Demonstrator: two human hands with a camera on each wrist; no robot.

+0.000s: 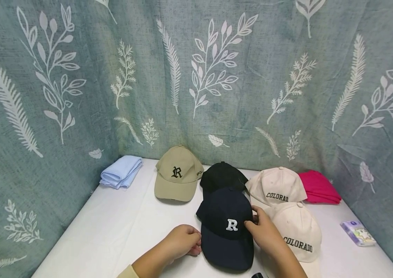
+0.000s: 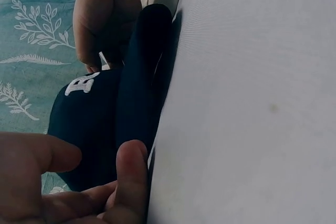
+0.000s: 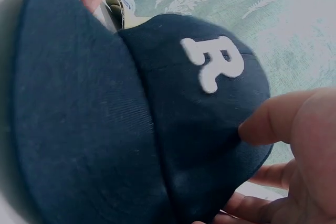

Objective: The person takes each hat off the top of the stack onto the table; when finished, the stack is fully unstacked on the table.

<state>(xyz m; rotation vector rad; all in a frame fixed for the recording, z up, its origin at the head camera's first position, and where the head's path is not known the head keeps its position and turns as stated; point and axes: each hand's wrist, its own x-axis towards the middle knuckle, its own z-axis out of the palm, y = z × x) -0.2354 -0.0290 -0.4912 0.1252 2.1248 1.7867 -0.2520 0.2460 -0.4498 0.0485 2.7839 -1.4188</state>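
Note:
A navy cap with a white letter R lies in front of a black cap, overlapping it in the head view. My right hand pinches its right side, thumb on the crown near the R and fingers behind the edge. On the opposite side, my left hand holds the edge where crown meets brim, fingers curled. The right wrist view shows the navy brim towards the camera. In the left wrist view, the brim is close over the white table.
Left of the black cap stands a khaki cap. Two cream caps, one behind and one in front, sit on the right. Folded blue cloth, red cloth and a small purple packet lie farther out. Patterned curtains enclose the table.

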